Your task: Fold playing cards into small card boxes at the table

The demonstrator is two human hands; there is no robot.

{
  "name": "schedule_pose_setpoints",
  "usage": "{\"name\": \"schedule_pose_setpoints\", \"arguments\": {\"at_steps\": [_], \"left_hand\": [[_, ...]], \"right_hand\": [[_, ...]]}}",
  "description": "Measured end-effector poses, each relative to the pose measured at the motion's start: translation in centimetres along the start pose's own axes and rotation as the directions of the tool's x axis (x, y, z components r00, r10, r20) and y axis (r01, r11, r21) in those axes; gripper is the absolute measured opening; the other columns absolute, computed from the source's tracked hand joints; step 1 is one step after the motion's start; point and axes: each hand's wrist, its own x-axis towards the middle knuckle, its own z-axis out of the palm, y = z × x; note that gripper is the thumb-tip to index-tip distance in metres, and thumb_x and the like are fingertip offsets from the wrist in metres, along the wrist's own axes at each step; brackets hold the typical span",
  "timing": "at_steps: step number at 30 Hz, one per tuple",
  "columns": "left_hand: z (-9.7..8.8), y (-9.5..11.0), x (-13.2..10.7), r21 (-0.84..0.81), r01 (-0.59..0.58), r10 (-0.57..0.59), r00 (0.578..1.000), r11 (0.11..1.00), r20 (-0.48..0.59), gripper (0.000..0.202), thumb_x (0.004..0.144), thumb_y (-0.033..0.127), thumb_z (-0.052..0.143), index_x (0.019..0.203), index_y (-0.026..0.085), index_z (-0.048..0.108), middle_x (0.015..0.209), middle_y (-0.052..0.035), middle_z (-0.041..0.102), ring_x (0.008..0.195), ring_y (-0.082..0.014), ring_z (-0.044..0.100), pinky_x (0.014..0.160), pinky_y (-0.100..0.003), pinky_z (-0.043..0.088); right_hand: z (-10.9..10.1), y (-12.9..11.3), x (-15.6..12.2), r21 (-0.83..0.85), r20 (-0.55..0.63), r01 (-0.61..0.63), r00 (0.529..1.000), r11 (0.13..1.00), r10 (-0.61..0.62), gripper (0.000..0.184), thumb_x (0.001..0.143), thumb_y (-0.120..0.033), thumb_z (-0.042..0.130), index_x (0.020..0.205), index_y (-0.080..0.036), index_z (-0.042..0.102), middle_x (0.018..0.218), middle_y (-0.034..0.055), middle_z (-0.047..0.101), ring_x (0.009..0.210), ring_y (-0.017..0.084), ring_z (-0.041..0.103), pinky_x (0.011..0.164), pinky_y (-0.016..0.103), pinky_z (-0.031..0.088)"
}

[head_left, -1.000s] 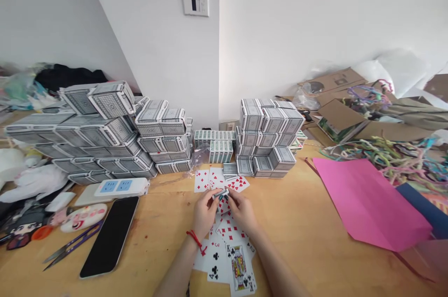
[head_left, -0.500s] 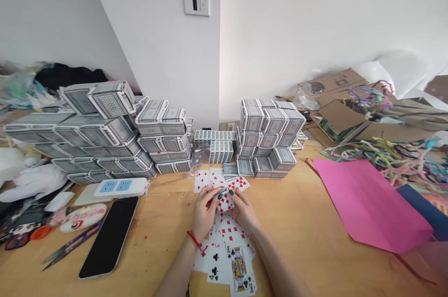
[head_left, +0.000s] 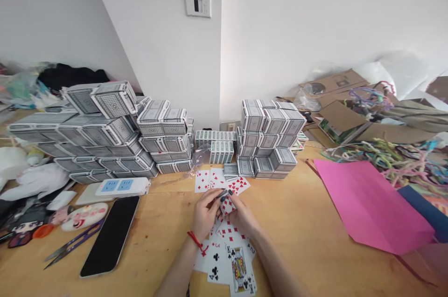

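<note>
Both my hands meet over the middle of the table, closed on a playing card (head_left: 228, 205) with red diamonds that looks bent. My left hand (head_left: 206, 210) pinches its left side and wears a red cord at the wrist. From the other side, my right hand (head_left: 244, 213) grips its top and right edge. Loose face-up cards lie below, among them a king of clubs (head_left: 239, 269) and a four of clubs (head_left: 218, 262). Beyond my fingers are a diamond card (head_left: 202, 181) and a heart card (head_left: 239, 185). Small folded grey-backed pieces (head_left: 245, 167) sit behind them.
Stacked blocks of grey-backed cards stand left (head_left: 105, 136) and right (head_left: 271, 129), with green-white blocks (head_left: 221, 151) between. On the left lie a black phone (head_left: 111, 236), purple thread snips (head_left: 75, 243) and a power strip (head_left: 122, 187). Pink paper (head_left: 367, 203), yarn (head_left: 388, 162) and cardboard boxes (head_left: 345, 115) are right.
The diamond card between my hands has tilted and shifted slightly right and down, with my fingers moving a little around it. The view has shifted slightly; the surrounding things stay put.
</note>
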Motion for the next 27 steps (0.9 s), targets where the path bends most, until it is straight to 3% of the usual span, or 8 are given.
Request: {"name": "schedule_pose_setpoints", "arguments": {"at_steps": [3, 5, 8, 14, 18, 21, 27], "left_hand": [[0.1, -0.5, -0.1, -0.043, 0.072, -0.071, 0.997, 0.996, 0.027, 0.027, 0.076, 0.033, 0.052, 0.099, 0.022, 0.064, 0.107, -0.0078, 0.061, 0.059, -0.0142, 0.059, 0.042, -0.025, 0.050], [0.1, -0.9, -0.2, -0.037, 0.088, -0.086, 0.995, 0.995, 0.041, 0.029, 0.076, 0.034, 0.052, 0.100, 0.022, 0.063, 0.105, -0.0074, 0.062, 0.051, -0.0114, 0.057, 0.040, -0.024, 0.048], [0.1, -1.2, -0.2, -0.002, 0.067, -0.067, 0.997, 0.998, 0.025, 0.028, 0.076, 0.032, 0.052, 0.099, 0.021, 0.063, 0.100, -0.0066, 0.064, 0.055, -0.0126, 0.059, 0.048, -0.026, 0.050], [0.0, -0.8, -0.2, 0.077, -0.037, 0.044, 0.995, 0.996, -0.090, 0.020, 0.075, 0.026, 0.053, 0.090, 0.019, 0.064, 0.094, -0.0069, 0.064, 0.087, -0.0202, 0.059, 0.077, -0.033, 0.048], [-0.2, -1.1, -0.2, 0.033, 0.004, 0.004, 0.974, 0.999, -0.227, 0.020, 0.074, 0.030, 0.055, 0.089, 0.017, 0.059, 0.087, -0.0066, 0.064, 0.081, -0.0193, 0.060, 0.076, -0.034, 0.048], [-0.6, -1.0, 0.0, 0.027, 0.000, 0.008, 0.953, 1.000, -0.302, 0.021, 0.073, 0.030, 0.056, 0.090, 0.017, 0.056, 0.088, -0.0061, 0.062, 0.081, -0.0185, 0.059, 0.074, -0.032, 0.048], [-0.7, 1.0, -0.1, 0.189, -0.180, 0.200, 0.975, 0.965, -0.095, 0.011, 0.071, 0.018, 0.051, 0.079, 0.020, 0.060, 0.105, -0.0065, 0.059, 0.102, -0.0217, 0.052, 0.087, -0.035, 0.042]], "right_hand": [[0.0, 0.0, 0.0, -0.063, -0.031, -0.023, 0.999, 0.998, 0.021, 0.039, 0.077, -0.054, 0.042, 0.076, -0.019, 0.061, 0.065, 0.0040, 0.063, 0.062, 0.018, 0.059, 0.051, 0.028, 0.044], [0.0, -0.1, 0.1, -0.071, -0.045, -0.025, 0.999, 0.997, 0.022, 0.042, 0.078, -0.054, 0.040, 0.076, -0.019, 0.063, 0.066, 0.0043, 0.064, 0.061, 0.018, 0.059, 0.051, 0.027, 0.044], [-0.1, -0.2, 0.1, -0.019, -0.030, -0.042, 0.999, 0.999, 0.041, 0.042, 0.079, -0.051, 0.040, 0.077, -0.017, 0.064, 0.065, 0.0060, 0.065, 0.060, 0.018, 0.059, 0.051, 0.028, 0.045], [-0.4, -0.3, 0.3, 0.102, 0.029, -0.096, 0.995, 0.990, 0.093, 0.041, 0.082, -0.043, 0.037, 0.076, -0.014, 0.065, 0.064, 0.0069, 0.064, 0.059, 0.018, 0.059, 0.058, 0.031, 0.047], [-0.4, -0.7, 0.4, 0.078, 0.007, -0.108, 0.994, 0.991, 0.108, 0.045, 0.082, -0.046, 0.036, 0.085, -0.013, 0.065, 0.073, 0.0098, 0.065, 0.065, 0.019, 0.060, 0.059, 0.032, 0.048], [-0.5, -0.9, 0.3, 0.084, -0.027, -0.044, 0.999, 0.995, 0.047, 0.041, 0.080, -0.048, 0.040, 0.089, -0.015, 0.063, 0.084, 0.0099, 0.066, 0.070, 0.020, 0.060, 0.061, 0.033, 0.048], [-0.7, -0.5, 0.4, 0.067, -0.135, 0.105, 0.986, 0.992, -0.096, 0.032, 0.074, -0.047, 0.052, 0.086, -0.018, 0.059, 0.079, 0.0064, 0.064, 0.074, 0.021, 0.060, 0.064, 0.034, 0.048]]}}
